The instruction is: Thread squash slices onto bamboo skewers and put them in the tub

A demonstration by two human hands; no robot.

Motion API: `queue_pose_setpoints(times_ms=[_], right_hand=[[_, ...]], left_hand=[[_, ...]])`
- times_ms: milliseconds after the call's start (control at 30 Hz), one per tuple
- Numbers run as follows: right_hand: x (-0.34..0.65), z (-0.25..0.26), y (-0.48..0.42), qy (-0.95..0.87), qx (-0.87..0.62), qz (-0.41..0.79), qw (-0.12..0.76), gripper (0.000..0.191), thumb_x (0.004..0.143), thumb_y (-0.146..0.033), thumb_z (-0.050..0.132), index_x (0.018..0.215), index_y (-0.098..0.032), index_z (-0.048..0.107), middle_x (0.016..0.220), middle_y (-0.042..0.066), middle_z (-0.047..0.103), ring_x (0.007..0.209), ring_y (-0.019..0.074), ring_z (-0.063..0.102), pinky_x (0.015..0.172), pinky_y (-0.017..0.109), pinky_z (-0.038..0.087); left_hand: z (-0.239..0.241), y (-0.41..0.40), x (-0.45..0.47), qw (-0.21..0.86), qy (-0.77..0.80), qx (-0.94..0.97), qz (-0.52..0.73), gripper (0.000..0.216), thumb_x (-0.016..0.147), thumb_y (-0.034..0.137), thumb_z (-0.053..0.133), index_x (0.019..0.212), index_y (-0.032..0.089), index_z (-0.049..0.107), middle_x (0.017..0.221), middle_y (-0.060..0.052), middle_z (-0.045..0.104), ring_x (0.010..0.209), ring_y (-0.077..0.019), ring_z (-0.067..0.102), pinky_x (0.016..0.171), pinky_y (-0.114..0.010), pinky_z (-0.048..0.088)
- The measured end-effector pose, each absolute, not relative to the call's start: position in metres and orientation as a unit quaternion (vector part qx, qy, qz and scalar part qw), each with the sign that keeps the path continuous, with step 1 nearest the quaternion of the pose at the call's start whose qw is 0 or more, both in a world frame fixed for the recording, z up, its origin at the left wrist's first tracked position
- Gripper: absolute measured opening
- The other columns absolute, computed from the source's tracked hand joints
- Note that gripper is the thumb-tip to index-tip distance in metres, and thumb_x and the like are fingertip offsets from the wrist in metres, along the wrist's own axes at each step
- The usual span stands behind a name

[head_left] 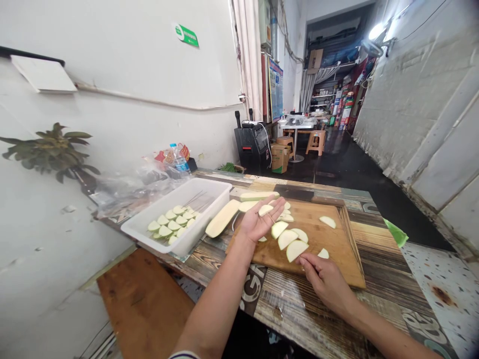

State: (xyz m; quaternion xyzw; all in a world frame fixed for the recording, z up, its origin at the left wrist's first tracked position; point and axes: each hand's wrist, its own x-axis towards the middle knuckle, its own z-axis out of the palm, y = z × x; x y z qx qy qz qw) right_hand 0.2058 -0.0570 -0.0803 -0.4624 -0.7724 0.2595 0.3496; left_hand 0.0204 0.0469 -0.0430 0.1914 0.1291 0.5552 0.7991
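Observation:
My left hand [262,219] is turned palm up over the cutting board [318,219], fingers stretched out, with a pale half-moon zucchini slice [265,210] lying on it. In a closed grip near the board's front edge, my right hand [324,279] holds the end of a thin skewer. Several half-round zucchini slices [288,239] are threaded in a row on that skewer, which points toward my left hand. Loose slices [328,222] lie on the board, some of them partly behind my left hand. Halved zucchini [223,218] rest at the board's left and far side.
A white plastic tub [129,230] on the left holds several loaded skewers. Thin skewers [350,234] lie along the board's right edge. Plastic bags [127,192] and a water bottle [180,158] stand behind the tub. A black speaker [252,144] is beyond the table [284,304].

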Motion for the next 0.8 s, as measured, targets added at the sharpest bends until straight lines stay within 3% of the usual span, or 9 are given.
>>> queue_pose_setpoints(times_ms=[300,500,800], right_hand=[[0.205,-0.078,-0.058,-0.775,-0.46,0.256,0.351,0.028,0.089,-0.028,0.036,0.076,-0.017,0.058,0.062,0.001,0.059,0.057,0.0138,0.052,0.056,0.023,0.037],[0.206,-0.082,-0.057,-0.757,-0.479,0.238,0.376,0.029,0.088,-0.028,0.036,0.08,-0.016,0.061,0.063,0.002,0.06,0.057,0.0144,0.053,0.056,0.024,0.038],[0.208,-0.082,-0.056,-0.751,-0.481,0.201,0.405,0.029,0.088,-0.028,0.038,0.081,-0.017,0.064,0.065,0.003,0.063,0.058,0.0146,0.056,0.056,0.023,0.04]], left_hand=[[-0.043,0.044,0.024,0.807,0.125,0.227,0.53,0.037,0.089,0.023,0.035,0.121,0.007,0.045,0.121,-0.02,0.052,0.114,-0.0261,0.05,0.093,-0.04,0.044],[-0.046,0.046,0.027,0.792,0.186,0.197,0.546,0.043,0.085,0.04,0.045,0.112,0.007,0.048,0.115,-0.023,0.054,0.109,-0.0293,0.053,0.088,-0.042,0.046],[-0.059,0.044,0.039,0.693,0.292,0.287,0.593,0.019,0.079,0.023,0.058,0.091,0.009,0.06,0.094,-0.016,0.066,0.09,-0.0241,0.063,0.079,-0.035,0.051]])
